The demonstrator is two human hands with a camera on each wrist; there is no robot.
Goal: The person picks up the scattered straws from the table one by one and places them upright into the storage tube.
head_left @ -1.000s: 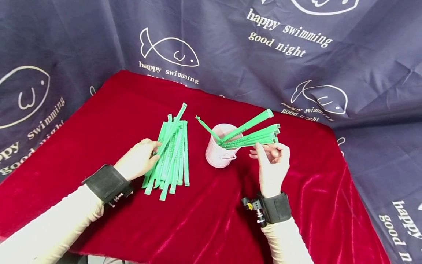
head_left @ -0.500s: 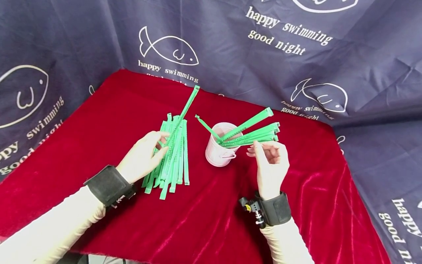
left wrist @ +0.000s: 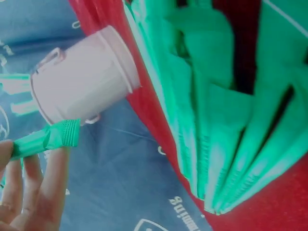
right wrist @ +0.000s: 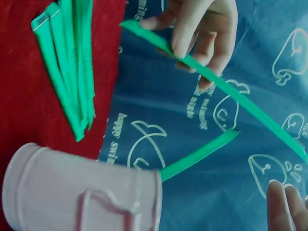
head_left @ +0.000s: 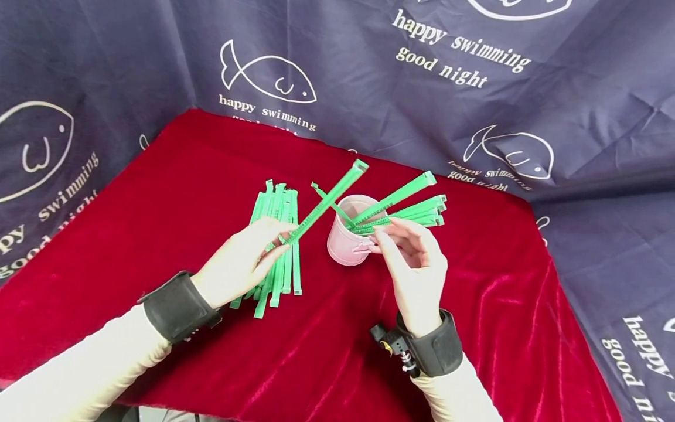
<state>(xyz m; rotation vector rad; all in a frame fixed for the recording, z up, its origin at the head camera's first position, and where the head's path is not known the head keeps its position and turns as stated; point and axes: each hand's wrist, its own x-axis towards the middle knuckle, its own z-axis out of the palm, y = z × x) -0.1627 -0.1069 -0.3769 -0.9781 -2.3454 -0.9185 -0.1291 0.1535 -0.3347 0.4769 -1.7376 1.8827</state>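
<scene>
A green stick packet (head_left: pixel 333 196) with crimped ends is pinched between the thumb and fingers of my left hand (head_left: pixel 253 256). It slants up to the right, its far end near the pink bucket (head_left: pixel 346 247). In the right wrist view the held packet (right wrist: pixel 231 91) passes above the bucket's mouth. My right hand (head_left: pixel 416 264) is beside the bucket's rim, fingers loosely bent, and no packet shows in its grasp; whether it touches the bucket I cannot tell. Several green packets (head_left: pixel 403 198) lean out of the bucket. Left of it lies a pile of packets (head_left: pixel 275 202), partly hidden by my left hand.
Red velvet cloth (head_left: pixel 316 363) covers the table. A dark blue curtain (head_left: pixel 358 70) printed with fish and words hangs behind and at the sides. The bucket has a small side handle (right wrist: pixel 108 204).
My left hand has lifted one packet off the pile and carried it right toward the bucket. My right hand has moved left, closer to the bucket's rim.
</scene>
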